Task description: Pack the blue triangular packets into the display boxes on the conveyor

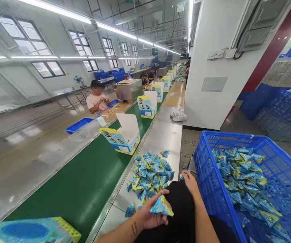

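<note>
My left hand (151, 216) is turned palm up, with a blue-and-yellow pyramid-shaped packet (162, 206) resting in its curled fingers. My right hand (190, 182) is closed beside my knee, and a bit of a blue packet (181, 177) shows at its fingertips, mostly hidden. Just beyond my left hand, a heap of similar packets (149, 172) lies on the steel table (164, 135). One loose packet (165, 154) sits apart at the heap's far right, and another packet (130, 210) lies near my left wrist.
To my right stands a blue plastic crate (223, 202) partly filled with packets. A green conveyor belt (79, 179) on the left carries open printed boxes (125, 143). A blue box (31, 231) fills the lower left corner. Across the belt sits a co-worker (98, 101).
</note>
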Available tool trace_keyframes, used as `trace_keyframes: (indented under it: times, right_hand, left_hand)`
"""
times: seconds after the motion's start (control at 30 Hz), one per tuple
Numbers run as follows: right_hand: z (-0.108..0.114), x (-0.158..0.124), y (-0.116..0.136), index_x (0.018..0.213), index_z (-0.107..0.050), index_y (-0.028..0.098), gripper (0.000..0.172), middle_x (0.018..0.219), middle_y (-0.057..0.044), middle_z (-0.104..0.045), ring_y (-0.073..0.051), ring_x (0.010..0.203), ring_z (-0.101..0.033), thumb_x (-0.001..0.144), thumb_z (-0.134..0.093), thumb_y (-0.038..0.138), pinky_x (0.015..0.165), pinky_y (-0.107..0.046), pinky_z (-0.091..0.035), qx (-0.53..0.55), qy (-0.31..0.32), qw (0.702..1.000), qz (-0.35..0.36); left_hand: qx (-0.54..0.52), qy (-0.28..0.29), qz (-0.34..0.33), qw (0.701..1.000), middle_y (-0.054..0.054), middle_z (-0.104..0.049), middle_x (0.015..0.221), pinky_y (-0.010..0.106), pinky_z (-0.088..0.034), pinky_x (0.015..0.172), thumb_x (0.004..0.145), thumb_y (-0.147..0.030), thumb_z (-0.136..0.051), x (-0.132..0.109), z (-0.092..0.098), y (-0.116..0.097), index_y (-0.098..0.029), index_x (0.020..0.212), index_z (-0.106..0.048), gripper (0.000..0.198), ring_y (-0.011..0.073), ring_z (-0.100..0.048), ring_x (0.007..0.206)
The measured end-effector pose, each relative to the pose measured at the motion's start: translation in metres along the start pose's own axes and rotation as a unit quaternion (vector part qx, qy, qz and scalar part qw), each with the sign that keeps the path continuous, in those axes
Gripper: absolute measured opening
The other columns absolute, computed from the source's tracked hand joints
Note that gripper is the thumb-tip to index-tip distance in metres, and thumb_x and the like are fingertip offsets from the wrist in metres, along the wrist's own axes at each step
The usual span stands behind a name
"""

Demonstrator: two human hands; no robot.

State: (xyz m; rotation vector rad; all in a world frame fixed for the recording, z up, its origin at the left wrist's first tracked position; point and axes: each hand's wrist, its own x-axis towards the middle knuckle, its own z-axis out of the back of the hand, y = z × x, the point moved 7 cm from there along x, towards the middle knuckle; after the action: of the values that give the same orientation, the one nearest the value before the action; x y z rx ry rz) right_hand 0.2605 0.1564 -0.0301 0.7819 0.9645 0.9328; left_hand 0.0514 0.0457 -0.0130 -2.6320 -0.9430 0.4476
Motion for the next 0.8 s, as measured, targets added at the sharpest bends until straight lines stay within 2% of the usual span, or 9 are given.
trace_keyframes:
  times: [0.37, 0.5, 0.67, 0.8]
  right_hand:
    - [0.001, 0.003, -0.009, 0.093, -0.070, 0.018, 0.079, 0.111, -0.009, -0.067, -0.028, 0.108, -0.058, 0.056, -0.041, 0.081, 0.099, -0.037, -0.045, 0.008, -0.024, 1.000, 0.005]
    - [0.001, 0.005, -0.011, 0.095, -0.071, 0.017, 0.079, 0.112, -0.009, -0.067, -0.027, 0.106, -0.059, 0.057, -0.041, 0.080, 0.097, -0.036, -0.046, 0.006, -0.022, 1.000, 0.005]
    - [0.002, 0.007, -0.012, 0.094, -0.071, 0.018, 0.070, 0.113, -0.008, -0.067, -0.024, 0.104, -0.059, 0.060, -0.045, 0.073, 0.091, -0.032, -0.048, 0.009, -0.028, 1.000, 0.005]
    - [0.002, 0.005, -0.011, 0.094, -0.071, 0.018, 0.073, 0.113, -0.007, -0.067, -0.024, 0.103, -0.058, 0.059, -0.043, 0.076, 0.091, -0.031, -0.046, 0.008, -0.025, 1.000, 0.004]
  left_hand:
    - [0.002, 0.025, -0.012, 1.000, 0.006, -0.073, 0.098, 0.030, -0.061, 0.064, 0.105, -0.040, -0.047, -0.002, -0.013, -0.004, -0.026, 0.135, -0.059, 0.036, 0.0154, -0.071, 0.064]
    - [0.004, 0.023, -0.007, 1.000, 0.006, -0.073, 0.098, 0.029, -0.060, 0.063, 0.104, -0.040, -0.047, 0.000, -0.012, -0.004, -0.028, 0.135, -0.059, 0.035, 0.0154, -0.070, 0.064]
    - [0.008, 0.021, -0.008, 1.000, 0.006, -0.072, 0.097, 0.029, -0.059, 0.063, 0.104, -0.039, -0.046, 0.000, -0.011, -0.003, -0.027, 0.135, -0.059, 0.035, 0.0151, -0.069, 0.063]
    - [0.005, 0.028, -0.009, 1.000, 0.006, -0.072, 0.100, 0.029, -0.059, 0.065, 0.104, -0.039, -0.046, -0.002, -0.015, -0.004, -0.027, 0.135, -0.059, 0.035, 0.0150, -0.070, 0.065]
